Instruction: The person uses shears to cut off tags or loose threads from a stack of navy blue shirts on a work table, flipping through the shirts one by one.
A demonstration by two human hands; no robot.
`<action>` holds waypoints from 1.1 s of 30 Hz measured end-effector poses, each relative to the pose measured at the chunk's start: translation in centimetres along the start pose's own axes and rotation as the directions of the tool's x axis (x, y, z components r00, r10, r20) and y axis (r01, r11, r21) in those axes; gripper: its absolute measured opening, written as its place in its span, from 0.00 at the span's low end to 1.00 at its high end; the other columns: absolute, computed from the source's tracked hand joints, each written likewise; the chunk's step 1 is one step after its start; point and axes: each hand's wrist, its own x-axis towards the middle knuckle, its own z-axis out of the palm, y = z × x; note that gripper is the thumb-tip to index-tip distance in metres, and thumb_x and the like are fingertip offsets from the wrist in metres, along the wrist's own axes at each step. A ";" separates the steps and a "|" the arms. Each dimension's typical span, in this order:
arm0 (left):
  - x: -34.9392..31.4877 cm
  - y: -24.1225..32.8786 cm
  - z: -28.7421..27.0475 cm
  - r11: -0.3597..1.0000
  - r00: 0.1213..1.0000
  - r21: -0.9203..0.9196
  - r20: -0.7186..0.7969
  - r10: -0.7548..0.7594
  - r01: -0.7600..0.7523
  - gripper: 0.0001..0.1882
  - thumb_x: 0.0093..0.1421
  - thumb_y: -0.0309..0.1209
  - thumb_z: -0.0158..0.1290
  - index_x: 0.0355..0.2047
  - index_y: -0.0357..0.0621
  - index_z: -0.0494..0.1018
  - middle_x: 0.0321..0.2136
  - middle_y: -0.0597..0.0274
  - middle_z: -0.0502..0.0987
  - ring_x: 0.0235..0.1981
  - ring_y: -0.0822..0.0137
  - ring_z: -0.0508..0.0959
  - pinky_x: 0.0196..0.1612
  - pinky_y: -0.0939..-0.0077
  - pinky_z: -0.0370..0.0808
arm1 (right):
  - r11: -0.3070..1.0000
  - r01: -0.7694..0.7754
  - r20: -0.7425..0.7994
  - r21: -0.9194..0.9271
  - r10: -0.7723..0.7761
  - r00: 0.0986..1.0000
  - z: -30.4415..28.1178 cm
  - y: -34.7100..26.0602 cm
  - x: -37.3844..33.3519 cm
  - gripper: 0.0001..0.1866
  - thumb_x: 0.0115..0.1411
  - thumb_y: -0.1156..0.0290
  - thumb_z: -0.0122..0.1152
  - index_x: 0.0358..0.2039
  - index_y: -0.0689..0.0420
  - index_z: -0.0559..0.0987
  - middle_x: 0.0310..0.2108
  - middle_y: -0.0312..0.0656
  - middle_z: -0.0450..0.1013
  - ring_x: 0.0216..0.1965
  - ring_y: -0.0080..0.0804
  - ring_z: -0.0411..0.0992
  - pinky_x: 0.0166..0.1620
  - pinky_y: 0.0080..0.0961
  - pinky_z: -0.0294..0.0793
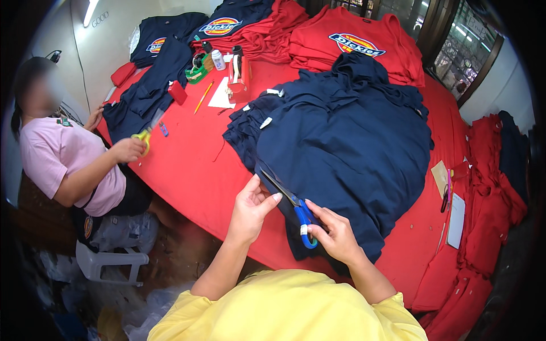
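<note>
My right hand (336, 230) grips a pair of scissors with blue handles (305, 219). Their metal blades point up and left along the near-left edge of a heap of navy sweatshirts (347, 136). Close to the blade tips is my left hand (250, 207), its fingers curled at the garment's edge and the thumb stretched toward the blades. What the left fingers pinch, if anything, is too small to make out. White labels (265, 122) show on the heap's left side.
A red-covered table (187, 165) bears folded red sweatshirts (364, 37), a green tape dispenser (196, 71), a red dispenser (239, 82) and a pencil (203, 96). At left, a co-worker (74, 153) holds yellow scissors (143, 139). Red garments (483, 227) lie along the right.
</note>
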 end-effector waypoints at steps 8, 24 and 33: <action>1.4 -0.2 -1.3 0.993 0.997 -0.119 -0.078 0.005 -0.015 0.22 0.59 0.16 0.50 0.55 0.34 0.66 0.45 0.60 0.74 0.46 0.71 0.74 0.53 0.76 0.70 | 0.999 -0.004 0.006 0.052 0.004 1.000 0.2 1.2 0.2 0.26 0.58 0.76 0.60 0.58 0.60 0.70 0.35 0.44 0.74 0.28 0.24 0.72 0.35 0.21 0.72; 1.8 0.4 -0.7 0.997 0.996 -0.054 -0.067 0.059 -0.063 0.24 0.59 0.16 0.50 0.57 0.33 0.64 0.46 0.61 0.73 0.46 0.72 0.73 0.53 0.77 0.69 | 0.999 0.031 0.020 0.012 -0.031 0.999 -0.4 0.3 1.3 0.25 0.58 0.73 0.61 0.57 0.60 0.70 0.35 0.46 0.75 0.33 0.26 0.73 0.38 0.23 0.72; 1.8 0.9 0.0 0.998 0.998 -0.044 -0.045 0.041 -0.043 0.21 0.59 0.16 0.50 0.54 0.32 0.67 0.43 0.62 0.74 0.44 0.73 0.74 0.50 0.78 0.70 | 0.994 0.059 -0.044 0.094 -0.055 0.998 -0.1 1.3 2.0 0.24 0.59 0.80 0.56 0.57 0.61 0.70 0.36 0.44 0.75 0.26 0.22 0.72 0.33 0.20 0.73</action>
